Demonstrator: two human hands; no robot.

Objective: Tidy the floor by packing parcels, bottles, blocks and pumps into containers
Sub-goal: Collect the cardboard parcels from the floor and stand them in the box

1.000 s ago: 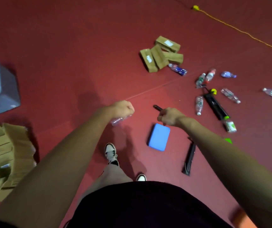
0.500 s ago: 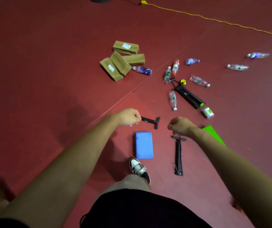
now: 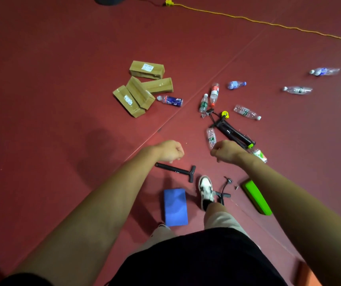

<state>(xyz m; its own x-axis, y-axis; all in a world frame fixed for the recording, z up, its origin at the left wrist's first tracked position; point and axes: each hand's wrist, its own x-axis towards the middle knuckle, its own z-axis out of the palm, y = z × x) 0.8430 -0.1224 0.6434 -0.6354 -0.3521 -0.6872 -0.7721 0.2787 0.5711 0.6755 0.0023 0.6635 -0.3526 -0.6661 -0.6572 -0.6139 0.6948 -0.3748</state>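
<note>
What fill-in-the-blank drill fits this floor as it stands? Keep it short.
1. The brown parcels in the cluster number ____.
2. The left hand and right hand are curled, holding ____.
3. The cable across the far floor is ____.
4. The bottles all lie on their ____.
Missing words: four; nothing; yellow; sides.

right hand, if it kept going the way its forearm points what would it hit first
Probably the clear bottle lying just past the right hand; height is unclear, so it might pass over toward the parcels.
</note>
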